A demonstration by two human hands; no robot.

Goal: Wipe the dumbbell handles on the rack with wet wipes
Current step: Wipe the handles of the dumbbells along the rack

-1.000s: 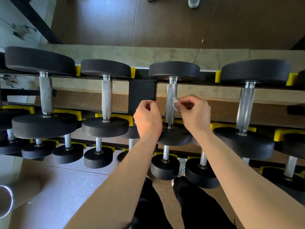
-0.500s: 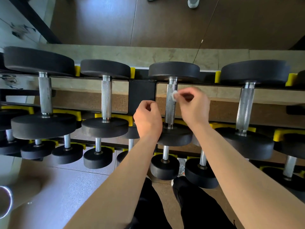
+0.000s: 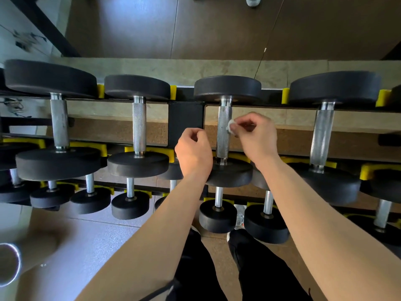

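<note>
Pinching wet wipe [image 3: 230,126] vs dumbbell handle [image 3: 223,135]: right hand [image 3: 256,135]; left hand [image 3: 193,155] fisted, empty; no legible labels.

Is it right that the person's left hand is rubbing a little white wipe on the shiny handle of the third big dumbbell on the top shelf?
Not quite. It is the right hand that presses the little white wipe against the shiny handle of that third dumbbell. The left hand is curled beside the handle with no wipe showing. The head view shows this.
</note>
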